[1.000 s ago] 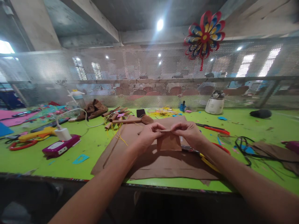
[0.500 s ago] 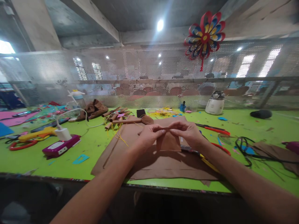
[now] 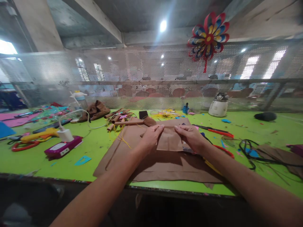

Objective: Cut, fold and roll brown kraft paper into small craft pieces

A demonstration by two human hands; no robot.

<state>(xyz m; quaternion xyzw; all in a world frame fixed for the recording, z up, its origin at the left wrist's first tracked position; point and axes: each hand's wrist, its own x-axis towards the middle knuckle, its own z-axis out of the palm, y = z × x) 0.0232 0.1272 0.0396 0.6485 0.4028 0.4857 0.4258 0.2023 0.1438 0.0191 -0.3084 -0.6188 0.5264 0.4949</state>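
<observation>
Between my hands is a small piece of brown paper (image 3: pixel 169 140), held up by its upper left and right edges. My left hand (image 3: pixel 152 136) pinches one side between thumb and fingers. On the other side my right hand (image 3: pixel 191 136) pinches it the same way. Below lies a large brown paper sheet (image 3: pixel 118 157), flat on the green table (image 3: pixel 35 164). Just beyond my left hand a rolled brown paper stick with a fringed, fan-like end (image 3: pixel 149 121) rests on the sheet. Partly hidden by my right forearm is a yellow-handled tool (image 3: pixel 213 166).
Red-handled scissors (image 3: pixel 220 131) and a black cable (image 3: pixel 246 151) lie to the right. On the left are a purple power strip (image 3: pixel 63 147) with a white plug and a yellow glue gun (image 3: pixel 40 135). Paper rolls (image 3: pixel 118 116), yellow strings and a white bottle (image 3: pixel 218 105) stand further back.
My hands have moved apart along the small paper, from pinching close together at its top middle to its two sides. More of its face shows now.
</observation>
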